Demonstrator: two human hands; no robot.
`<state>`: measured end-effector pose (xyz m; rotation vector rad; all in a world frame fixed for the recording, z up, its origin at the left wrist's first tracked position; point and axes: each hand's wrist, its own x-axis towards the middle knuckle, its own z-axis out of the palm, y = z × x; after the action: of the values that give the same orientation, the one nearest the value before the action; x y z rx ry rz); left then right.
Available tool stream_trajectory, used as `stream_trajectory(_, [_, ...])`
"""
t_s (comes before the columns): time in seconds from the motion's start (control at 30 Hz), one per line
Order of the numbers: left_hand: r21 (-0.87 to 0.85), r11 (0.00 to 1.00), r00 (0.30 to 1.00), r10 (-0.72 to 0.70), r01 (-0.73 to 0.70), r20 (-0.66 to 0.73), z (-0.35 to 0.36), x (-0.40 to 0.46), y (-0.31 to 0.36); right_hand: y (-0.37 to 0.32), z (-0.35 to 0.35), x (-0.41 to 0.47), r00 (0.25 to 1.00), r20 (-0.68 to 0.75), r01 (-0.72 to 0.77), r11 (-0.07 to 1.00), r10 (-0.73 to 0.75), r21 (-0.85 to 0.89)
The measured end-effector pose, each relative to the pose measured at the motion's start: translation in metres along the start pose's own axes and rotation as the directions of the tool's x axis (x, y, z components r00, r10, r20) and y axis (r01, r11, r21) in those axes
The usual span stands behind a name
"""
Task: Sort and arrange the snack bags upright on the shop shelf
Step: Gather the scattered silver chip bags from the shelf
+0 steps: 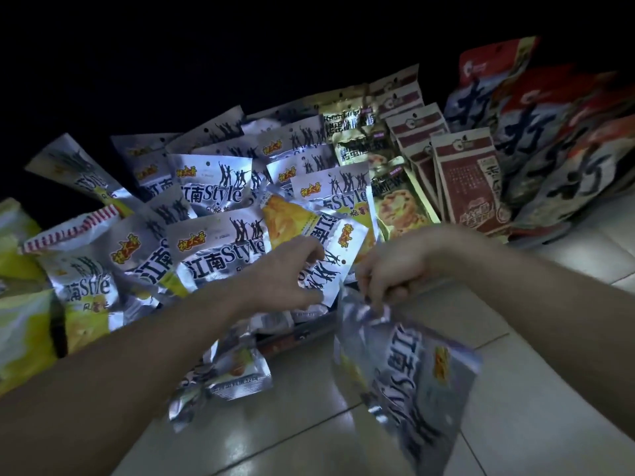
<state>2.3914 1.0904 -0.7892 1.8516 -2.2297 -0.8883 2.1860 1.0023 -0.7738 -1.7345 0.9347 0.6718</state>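
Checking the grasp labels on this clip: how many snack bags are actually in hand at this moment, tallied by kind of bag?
Silver bags: 2, the tilted bag in the left hand, the hanging bag in the right hand
Maroon bags: 0
Gold bags: 0
Total in hand: 2

The silver snack bags (pixel 220 249) read "江南Style"; print on the red and gold packs is illegible.

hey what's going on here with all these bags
A person is sorting silver "Style" snack bags. The left hand grips a tilted silver bag at the front of the pile, while the right hand pinches the top edge of another silver bag hanging over the tiled floor. Red-brown packets stand upright to the right.
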Motion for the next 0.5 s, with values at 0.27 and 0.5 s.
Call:
stream_trajectory(0.27, [-0.296,0.952,0.977,0.132,-0.077,0.17,-0.054,0.009,0.012,-0.014,-0.034,-0.039,0.972,-0.226,0.23,0.441,-0.062,0.867])
stream_trajectory(0.5, [-0.323,0.932,0.977,0.198,-0.164,0.074,-0.036,0.033,-0.003,-0.007,-0.031,-0.033,0.88,-0.474,0.448,-0.263,-0.042,0.855])
